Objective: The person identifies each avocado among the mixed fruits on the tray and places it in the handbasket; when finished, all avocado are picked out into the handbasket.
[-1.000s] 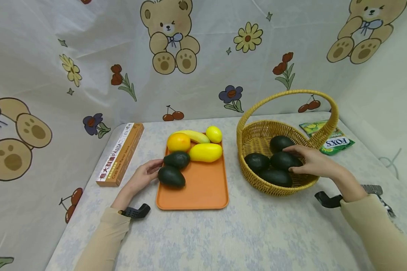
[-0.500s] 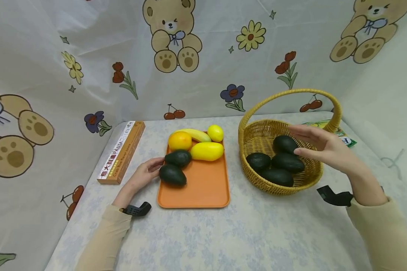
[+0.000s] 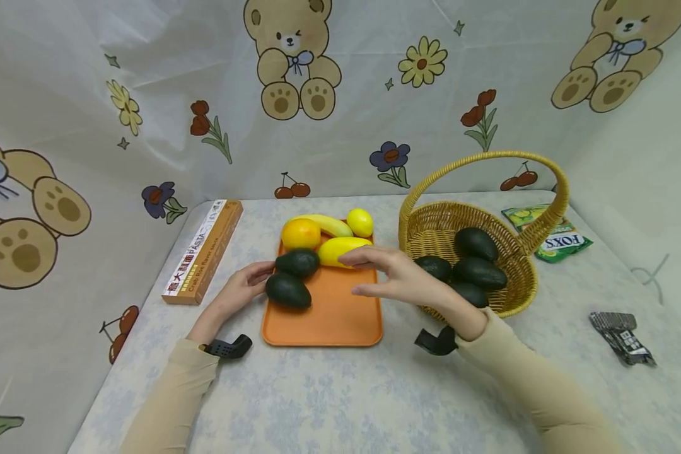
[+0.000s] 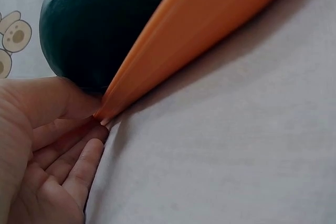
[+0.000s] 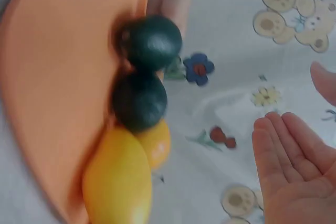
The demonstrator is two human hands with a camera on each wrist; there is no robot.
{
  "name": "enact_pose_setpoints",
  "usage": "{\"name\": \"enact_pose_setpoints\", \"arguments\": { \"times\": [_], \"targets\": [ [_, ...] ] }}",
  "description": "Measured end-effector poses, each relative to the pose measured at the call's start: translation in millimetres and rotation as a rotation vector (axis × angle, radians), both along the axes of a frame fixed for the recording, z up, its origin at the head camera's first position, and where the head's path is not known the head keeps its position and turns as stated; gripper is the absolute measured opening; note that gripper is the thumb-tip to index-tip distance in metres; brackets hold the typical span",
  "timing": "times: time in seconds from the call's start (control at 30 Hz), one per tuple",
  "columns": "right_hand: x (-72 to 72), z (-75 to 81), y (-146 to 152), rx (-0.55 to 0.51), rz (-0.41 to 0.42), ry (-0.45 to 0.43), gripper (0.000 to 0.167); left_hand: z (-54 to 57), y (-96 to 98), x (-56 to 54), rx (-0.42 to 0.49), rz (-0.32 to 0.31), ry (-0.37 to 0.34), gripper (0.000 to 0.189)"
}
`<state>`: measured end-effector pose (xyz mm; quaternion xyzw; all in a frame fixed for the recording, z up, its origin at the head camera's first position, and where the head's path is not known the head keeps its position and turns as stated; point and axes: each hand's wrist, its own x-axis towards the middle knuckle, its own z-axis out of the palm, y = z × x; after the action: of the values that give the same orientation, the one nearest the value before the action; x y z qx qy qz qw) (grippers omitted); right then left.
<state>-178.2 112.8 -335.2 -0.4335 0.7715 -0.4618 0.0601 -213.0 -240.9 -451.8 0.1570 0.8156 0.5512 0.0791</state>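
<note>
At the left edge of the orange tray [image 3: 340, 315], my left hand [image 3: 243, 291] pinches the rim. The left wrist view shows the thumb [image 4: 68, 100] above the rim and fingers beneath it, close to a dark green avocado [image 4: 100, 30]. Two avocados [image 3: 288, 291] lie on the tray with a yellow mango [image 3: 331, 251], an orange-yellow round fruit [image 3: 301, 234], a banana [image 3: 330, 225] and a lemon [image 3: 360, 222]. My right hand [image 3: 400, 277] hovers over the tray's right side, holding nothing, its fingers fairly straight and thumb apart.
A wicker basket [image 3: 524, 271] with a tall handle stands right of the tray, holding several avocados [image 3: 479, 272]. Behind it lies a green FOX'S bag [image 3: 564, 241]. A pasta box [image 3: 204, 252] lies at left, a black-wrapped packet [image 3: 623, 337] at far right.
My right hand has let go of an avocado in the basket, lifted away and swung left over the tray. The left hand has stayed at the tray's edge.
</note>
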Motion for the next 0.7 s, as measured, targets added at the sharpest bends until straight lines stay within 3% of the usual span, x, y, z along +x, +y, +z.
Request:
{"name": "enact_pose_setpoints", "arguments": {
  "times": [0.13, 0.3, 0.53, 0.7],
  "targets": [
    [-14.1, -17.4, -36.0, -0.043, 0.048, -0.119, 0.044, -0.4, 2.1, -1.3, 0.015, -0.016, 0.009, 0.046],
    [-29.0, -30.8, -67.9, -0.03, 0.063, -0.16, 0.047, 0.3, 0.1, 0.0, 0.009, -0.01, 0.004, 0.047],
    [-41.2, -44.2, -98.3, 0.104, 0.005, -0.198, 0.06, 2.4, -4.4, -0.5, -0.012, 0.022, 0.001, 0.047],
    [-39.4, -54.2, -101.7, 0.203, 0.0, -0.175, 0.063, 0.2, -0.5, 0.9, 0.004, 0.007, -0.018, 0.047]
  ]
}}
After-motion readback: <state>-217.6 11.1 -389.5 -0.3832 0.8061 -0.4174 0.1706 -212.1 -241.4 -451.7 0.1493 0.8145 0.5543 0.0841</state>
